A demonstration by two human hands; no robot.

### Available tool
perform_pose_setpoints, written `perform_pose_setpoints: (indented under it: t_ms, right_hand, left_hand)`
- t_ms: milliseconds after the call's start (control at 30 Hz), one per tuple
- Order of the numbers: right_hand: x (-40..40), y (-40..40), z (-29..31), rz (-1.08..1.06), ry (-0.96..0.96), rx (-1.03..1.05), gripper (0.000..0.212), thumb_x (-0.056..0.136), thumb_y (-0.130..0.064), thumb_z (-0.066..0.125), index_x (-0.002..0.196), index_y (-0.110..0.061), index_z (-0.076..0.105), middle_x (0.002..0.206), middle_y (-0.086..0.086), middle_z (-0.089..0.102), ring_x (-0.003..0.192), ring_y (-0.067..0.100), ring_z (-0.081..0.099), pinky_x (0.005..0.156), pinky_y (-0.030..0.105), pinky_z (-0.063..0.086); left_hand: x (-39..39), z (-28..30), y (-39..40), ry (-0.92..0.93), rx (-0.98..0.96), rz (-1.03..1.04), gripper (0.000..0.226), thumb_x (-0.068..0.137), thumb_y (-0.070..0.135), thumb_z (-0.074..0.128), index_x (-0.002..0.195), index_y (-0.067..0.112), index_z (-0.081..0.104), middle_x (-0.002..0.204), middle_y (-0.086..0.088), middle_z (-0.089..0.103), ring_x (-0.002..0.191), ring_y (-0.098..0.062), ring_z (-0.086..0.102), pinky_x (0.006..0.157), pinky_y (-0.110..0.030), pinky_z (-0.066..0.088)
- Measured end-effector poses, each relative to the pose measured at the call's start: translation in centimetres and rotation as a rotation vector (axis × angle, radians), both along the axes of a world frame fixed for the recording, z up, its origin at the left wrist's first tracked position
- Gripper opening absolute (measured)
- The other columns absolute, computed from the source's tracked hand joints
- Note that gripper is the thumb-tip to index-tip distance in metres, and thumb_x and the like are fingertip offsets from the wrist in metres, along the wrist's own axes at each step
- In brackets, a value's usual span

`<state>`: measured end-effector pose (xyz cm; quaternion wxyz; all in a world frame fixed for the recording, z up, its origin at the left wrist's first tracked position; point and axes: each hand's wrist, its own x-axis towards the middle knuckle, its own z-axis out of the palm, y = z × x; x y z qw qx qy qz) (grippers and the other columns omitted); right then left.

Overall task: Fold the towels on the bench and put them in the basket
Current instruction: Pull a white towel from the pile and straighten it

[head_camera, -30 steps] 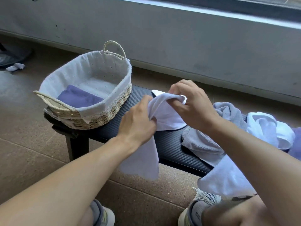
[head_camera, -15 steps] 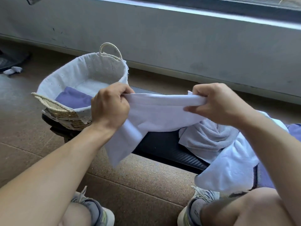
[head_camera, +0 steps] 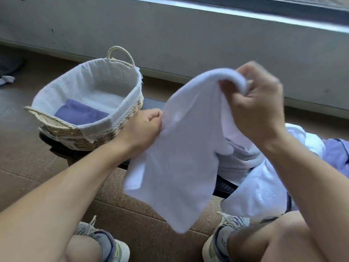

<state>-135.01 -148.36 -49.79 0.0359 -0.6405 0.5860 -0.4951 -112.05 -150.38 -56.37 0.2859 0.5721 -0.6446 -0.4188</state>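
Observation:
A white towel (head_camera: 181, 157) hangs in the air in front of me, above the black bench (head_camera: 151, 104). My right hand (head_camera: 258, 108) grips its top edge, raised high. My left hand (head_camera: 143, 127) pinches the towel's left edge lower down, beside the basket. The woven basket (head_camera: 120, 123) with a white liner stands on the bench's left end and holds a folded purple towel (head_camera: 79, 113). A pile of unfolded white, grey and purple towels (head_camera: 249, 159) lies on the bench at the right, partly hidden by my right arm.
A grey wall with a window ledge runs behind the bench. Below are a brown floor and my knees and grey sneakers (head_camera: 222, 235). A dark mat and a small cloth (head_camera: 6, 80) lie on the floor at far left.
My right hand has lifted its end of the towel upward, and my left hand has dropped lower and moved right. The towel, stretched level before, now hangs steeply.

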Motion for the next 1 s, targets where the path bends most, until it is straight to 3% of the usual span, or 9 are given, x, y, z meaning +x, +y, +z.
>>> perform_pose_setpoints:
  t_ms: [100,200,333,433,600,700,800,900,1000]
  right_hand:
    - [-2.2,-2.1,-2.6,-0.121,0.374,0.664,0.023,0.080,-0.049,0.070,0.089,-0.028,0.067,0.077,-0.009,0.067,0.078,0.021,0.064,0.070,0.032,0.051]
    - [-3.4,-2.7,-3.9,0.023,0.495,0.955,0.042,0.067,-0.068,0.076,0.094,-0.037,0.066,0.084,-0.010,0.069,0.080,0.011,0.062,0.071,0.032,0.047]
    - [-4.0,-2.3,-3.3,0.132,0.584,1.010,0.050,0.061,-0.074,0.077,0.085,-0.031,0.067,0.076,-0.007,0.068,0.074,0.014,0.062,0.062,0.032,0.042]
    - [-4.2,-2.2,-3.1,0.183,0.688,0.994,0.039,0.071,-0.053,0.079,0.076,-0.018,0.063,0.068,0.000,0.063,0.064,0.020,0.056,0.056,0.030,0.037]
    - [-3.7,-3.1,-3.2,0.072,0.170,0.602,0.008,0.086,-0.027,0.068,0.085,-0.021,0.063,0.075,-0.009,0.065,0.068,0.010,0.058,0.056,0.027,0.042]
    - [-3.6,-3.4,-3.1,-0.049,-0.162,0.333,0.004,0.084,-0.022,0.066,0.087,-0.024,0.064,0.075,-0.012,0.064,0.067,0.006,0.057,0.060,0.024,0.045]
    - [-3.0,-3.1,-2.7,-0.077,-0.270,0.273,0.009,0.084,-0.026,0.070,0.092,-0.024,0.067,0.079,-0.014,0.067,0.071,0.003,0.061,0.066,0.024,0.048]
    - [-1.2,-1.9,-2.6,0.148,0.029,0.558,0.041,0.079,-0.041,0.081,0.115,-0.028,0.068,0.106,-0.013,0.070,0.098,0.006,0.063,0.083,0.027,0.050]
    - [1.6,0.2,-3.4,0.324,0.396,0.949,0.091,0.067,-0.068,0.080,0.144,-0.034,0.045,0.126,-0.016,0.058,0.121,0.014,0.056,0.091,0.029,0.043]
  left_hand:
    - [1.6,-1.7,-0.1,-0.499,0.024,0.005,0.029,0.078,0.035,0.064,0.106,0.031,0.060,0.101,0.007,0.062,0.096,-0.021,0.059,0.084,-0.037,0.048]
    - [2.2,-2.0,0.5,-0.627,0.046,-0.004,0.050,0.074,0.045,0.081,0.113,0.031,0.053,0.107,0.008,0.054,0.101,-0.019,0.056,0.087,-0.039,0.048]
    - [2.5,-1.7,1.0,-0.744,0.072,-0.073,0.042,0.074,0.058,0.078,0.093,0.031,0.052,0.095,0.009,0.060,0.090,-0.017,0.059,0.083,-0.041,0.052]
    - [2.4,-2.3,1.8,-0.815,0.190,-0.188,0.039,0.074,0.058,0.078,0.087,0.031,0.054,0.094,0.009,0.061,0.088,-0.016,0.060,0.081,-0.039,0.053]
    - [1.6,-2.4,2.3,-0.920,-0.041,-0.108,0.011,0.081,0.026,0.064,0.077,0.027,0.054,0.094,0.003,0.064,0.084,-0.024,0.058,0.068,-0.033,0.041]
    - [1.6,-2.0,1.5,-0.743,-0.067,-0.019,0.009,0.084,0.018,0.058,0.077,0.024,0.057,0.087,0.001,0.065,0.082,-0.024,0.060,0.068,-0.035,0.047]
    - [1.6,-1.4,0.2,-0.323,-0.024,0.150,0.013,0.095,0.029,0.059,0.084,0.021,0.057,0.080,0.004,0.062,0.078,-0.019,0.057,0.067,-0.033,0.043]
    - [1.2,-0.7,-0.2,0.066,0.041,0.242,0.031,0.087,0.054,0.063,0.083,0.023,0.062,0.076,0.004,0.065,0.073,-0.020,0.058,0.074,-0.038,0.047]
    - [0.4,-0.4,0.5,0.216,0.061,0.191,0.022,0.096,0.043,0.065,0.090,0.022,0.067,0.073,0.005,0.066,0.070,-0.015,0.058,0.074,-0.036,0.047]
